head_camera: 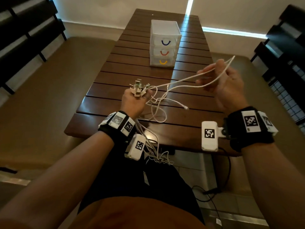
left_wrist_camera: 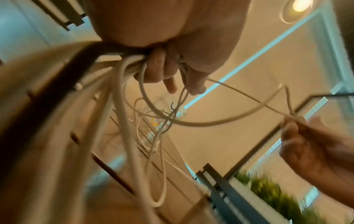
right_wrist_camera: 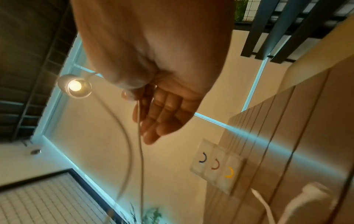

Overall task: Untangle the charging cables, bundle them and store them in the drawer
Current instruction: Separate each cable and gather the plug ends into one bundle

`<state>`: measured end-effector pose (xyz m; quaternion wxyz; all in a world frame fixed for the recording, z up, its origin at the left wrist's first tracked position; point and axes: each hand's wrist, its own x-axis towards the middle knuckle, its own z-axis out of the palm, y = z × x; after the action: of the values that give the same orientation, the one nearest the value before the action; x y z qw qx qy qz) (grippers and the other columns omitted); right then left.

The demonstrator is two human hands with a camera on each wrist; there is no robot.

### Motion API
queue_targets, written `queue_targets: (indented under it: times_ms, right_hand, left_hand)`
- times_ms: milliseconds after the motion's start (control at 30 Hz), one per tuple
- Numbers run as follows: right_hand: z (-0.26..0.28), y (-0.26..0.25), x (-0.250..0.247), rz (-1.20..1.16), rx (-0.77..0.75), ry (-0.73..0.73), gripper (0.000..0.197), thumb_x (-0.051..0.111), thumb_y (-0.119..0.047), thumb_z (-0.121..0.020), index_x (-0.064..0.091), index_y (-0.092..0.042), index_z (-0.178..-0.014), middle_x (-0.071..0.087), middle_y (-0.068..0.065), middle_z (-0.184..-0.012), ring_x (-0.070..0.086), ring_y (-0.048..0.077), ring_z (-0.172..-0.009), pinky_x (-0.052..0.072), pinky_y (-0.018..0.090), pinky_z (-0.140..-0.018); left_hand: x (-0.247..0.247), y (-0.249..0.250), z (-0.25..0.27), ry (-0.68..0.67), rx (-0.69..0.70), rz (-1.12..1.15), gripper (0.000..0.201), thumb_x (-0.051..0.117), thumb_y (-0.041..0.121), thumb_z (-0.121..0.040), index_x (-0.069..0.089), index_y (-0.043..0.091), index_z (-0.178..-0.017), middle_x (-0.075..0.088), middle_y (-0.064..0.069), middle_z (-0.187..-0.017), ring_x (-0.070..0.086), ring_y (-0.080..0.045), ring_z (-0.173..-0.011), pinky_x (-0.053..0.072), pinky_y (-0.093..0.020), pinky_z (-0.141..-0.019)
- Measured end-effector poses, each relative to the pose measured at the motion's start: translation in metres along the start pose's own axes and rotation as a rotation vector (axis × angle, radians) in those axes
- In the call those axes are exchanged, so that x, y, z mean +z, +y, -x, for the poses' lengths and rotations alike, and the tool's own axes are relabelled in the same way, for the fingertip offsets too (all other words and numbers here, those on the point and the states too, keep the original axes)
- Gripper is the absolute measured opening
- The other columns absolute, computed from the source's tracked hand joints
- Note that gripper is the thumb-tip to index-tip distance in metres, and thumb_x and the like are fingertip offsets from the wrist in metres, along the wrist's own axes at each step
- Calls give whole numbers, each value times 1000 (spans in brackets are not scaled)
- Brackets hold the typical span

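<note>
Dark brown slatted wooden table (head_camera: 125, 66) running away from the camera, cream wall behind, tan floor on both sides. At the far end, one translucent white plastic drawer unit (head_camera: 165, 30) with three drawers, all closed: blue handle on top, red in the middle, yellow at the bottom.

Left hand (head_camera: 134, 103) closed round a bunch of white charging cables (head_camera: 158, 104), plug ends sticking up out of the fist, cords spilling down onto the table and past its near edge. Number of cables hard to tell: cords cross and loop, and the lower ends hang below the near table edge. One loose connector tip (head_camera: 186, 107) lying on the wood.

Right hand (head_camera: 221, 83) raised above the table, well apart from the left, thumb and forefinger pinching two white strands pulled out from the bunch; remaining fingers loosely extended in the right wrist view. Strand ends past the fingers thin and blurred.

Left wrist view smeared by motion; only cords and curled fingers (left_wrist_camera: 159, 68) readable.
</note>
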<state>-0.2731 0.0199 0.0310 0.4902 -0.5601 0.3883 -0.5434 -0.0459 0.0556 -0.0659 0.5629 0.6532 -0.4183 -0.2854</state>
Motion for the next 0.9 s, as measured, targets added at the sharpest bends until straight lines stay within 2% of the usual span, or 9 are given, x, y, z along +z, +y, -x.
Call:
queue_targets:
  times_ms: [133,267,367,433,500,567,667,800,900]
  right_hand:
    - [5,7,-18,18,41,114,40,35,-30,-104,58,-14,-76,69,-2,-65,63,13,-53,49,24,-50]
    - [-6,25,-37,298,192,128,32,48,-32,-100,63,-13,-79,69,4,-72,62,11,-53,46,26,-52]
    - [-14,33,-50,597,180,269,22,56,-16,-94,65,-8,-112,67,10,-111,63,12,-84,51,28,-77]
    - [-10,23,-39,671,-51,399,39,49,-6,-89,60,-14,-125,61,-1,-119,57,8,-102,47,23,-93]
    - [-4,13,-14,656,-300,275,40,46,-11,-86,64,-18,-120,62,-6,-116,57,8,-106,47,26,-97]
    - [5,10,11,714,-303,-88,30,51,-21,-91,68,-19,-116,67,-5,-115,60,7,-106,46,27,-98]
    - [12,10,30,939,-142,-554,18,55,-28,-96,72,-23,-92,72,-6,-87,65,6,-79,52,31,-80]
    - [7,10,27,564,-140,-367,28,47,-20,-100,67,-19,-80,56,-10,-48,52,8,-43,48,32,-54]
    - [0,-5,21,209,-110,-156,31,38,-13,-103,58,-16,-79,46,6,-52,41,9,-34,43,26,-42]
  left_hand:
    - [4,9,0,-40,37,-176,30,78,39,-77,73,15,-94,72,5,-87,67,-5,-81,46,-8,-61]
    - [1,19,3,-64,56,-166,19,78,35,-78,74,19,-88,70,7,-79,65,-6,-76,47,-15,-65]
    - [-3,26,6,-65,97,-170,14,78,35,-78,73,23,-80,68,11,-73,62,1,-68,43,-8,-58]
    - [0,31,9,-105,131,-178,11,79,35,-77,73,26,-76,68,12,-72,61,3,-66,40,-7,-56]
    - [6,38,12,-156,185,-156,15,79,34,-76,67,33,-67,67,13,-69,61,0,-65,44,-15,-60]
    - [12,45,16,-218,240,-85,16,79,34,-76,67,35,-66,68,11,-69,64,-8,-68,50,-27,-65]
    - [15,53,20,-311,325,10,8,74,29,-83,71,32,-76,69,9,-71,66,-10,-71,51,-32,-68]
    - [13,50,15,-351,262,38,16,66,7,-89,65,20,-79,62,13,-71,57,8,-65,43,-13,-67]
    - [10,38,13,-391,153,-41,16,64,5,-89,63,18,-80,61,9,-75,56,9,-64,44,-15,-71]
